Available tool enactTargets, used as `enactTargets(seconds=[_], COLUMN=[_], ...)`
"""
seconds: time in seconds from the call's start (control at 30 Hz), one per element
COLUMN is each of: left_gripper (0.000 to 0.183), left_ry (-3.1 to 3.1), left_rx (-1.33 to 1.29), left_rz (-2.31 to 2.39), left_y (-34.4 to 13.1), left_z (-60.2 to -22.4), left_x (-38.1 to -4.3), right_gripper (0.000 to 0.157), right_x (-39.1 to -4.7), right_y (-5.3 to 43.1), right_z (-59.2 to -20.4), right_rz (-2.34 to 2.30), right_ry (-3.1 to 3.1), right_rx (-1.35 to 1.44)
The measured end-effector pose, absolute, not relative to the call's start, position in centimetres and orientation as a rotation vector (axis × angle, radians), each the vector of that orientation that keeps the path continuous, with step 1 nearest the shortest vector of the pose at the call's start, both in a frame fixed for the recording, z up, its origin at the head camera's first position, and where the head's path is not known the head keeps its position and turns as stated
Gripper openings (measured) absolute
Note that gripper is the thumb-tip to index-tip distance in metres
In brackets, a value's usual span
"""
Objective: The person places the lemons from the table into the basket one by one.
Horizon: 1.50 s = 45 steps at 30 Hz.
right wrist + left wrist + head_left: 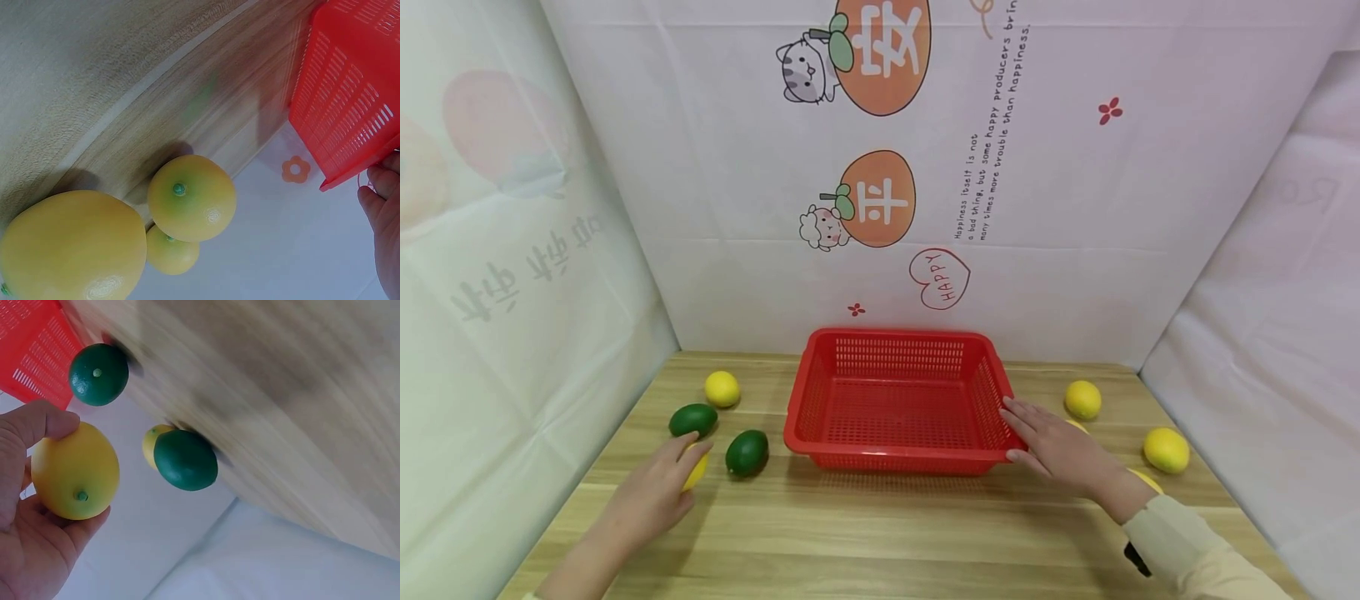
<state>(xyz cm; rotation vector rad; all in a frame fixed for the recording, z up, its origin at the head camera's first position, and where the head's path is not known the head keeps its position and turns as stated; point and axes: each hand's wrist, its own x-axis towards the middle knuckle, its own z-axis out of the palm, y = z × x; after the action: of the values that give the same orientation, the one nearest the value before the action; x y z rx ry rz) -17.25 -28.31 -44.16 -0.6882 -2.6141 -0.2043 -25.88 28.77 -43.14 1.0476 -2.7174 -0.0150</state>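
My left hand (651, 493) holds a yellow lemon (75, 470), thumb on one side and fingers round the other. Close by on the table lie two dark green limes, one (693, 420) just beyond the fingers and another (747, 453) between the hand and the basket. Behind them sits a second lemon (722, 389), partly hidden by a lime in the left wrist view. Fairly straight, the fingers of my right hand (1063, 450) touch the right rim of a red plastic basket (898, 454), with the thumb near its front corner. Nothing lies inside the basket.
Several lemons lie at the right end of the wooden table (880, 542), among them one at the back (1082, 400) and one near the edge (1167, 450). Others are partly covered by the right hand and forearm. White printed cloth (1037, 292) hangs behind and at both sides.
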Motion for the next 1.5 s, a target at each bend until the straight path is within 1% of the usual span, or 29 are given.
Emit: enactTargets(seconds=[0.27, 0.47, 0.6, 0.8, 1.07, 1.3, 1.5], left_gripper=[0.072, 0.07, 0.07, 0.064, 0.062, 0.057, 0.064], left_ry=[-2.475, -2.378, -2.372, -2.35, -2.346, -2.326, -2.326], left_rx=[-0.804, -0.882, -0.892, -0.91, -0.931, -0.959, -0.984], left_rz=[-0.132, -0.109, -0.101, -0.08, -0.06, -0.029, 0.012], left_y=[-27.8, -27.6, -27.3, -26.7, -25.8, -24.9, -23.9], left_z=[-43.1, -42.3, -41.8, -41.2, -40.4, -39.4, -38.7], left_x=[-18.0, -19.0, -19.6, -20.4, -21.1, -21.7, -22.2], right_gripper=[0.064, 0.065, 0.065, 0.066, 0.065, 0.066, 0.065], right_x=[-25.8, -26.0, -26.0, -25.9, -25.8, -25.9, -25.9], right_y=[28.8, 28.9, 29.0, 28.9, 28.8, 28.9, 28.9], right_z=[-43.2, -43.4, -43.4, -43.2, -43.0, -43.0, -43.0], right_rz=[-0.02, -0.019, -0.016, -0.002, 0.012, 0.0, -0.006], right_ry=[-2.699, -2.688, -2.688, -2.664, -2.708, -2.715, -2.703], right_rx=[1.056, 1.065, 1.064, 1.069, 1.062, 1.053, 1.062])
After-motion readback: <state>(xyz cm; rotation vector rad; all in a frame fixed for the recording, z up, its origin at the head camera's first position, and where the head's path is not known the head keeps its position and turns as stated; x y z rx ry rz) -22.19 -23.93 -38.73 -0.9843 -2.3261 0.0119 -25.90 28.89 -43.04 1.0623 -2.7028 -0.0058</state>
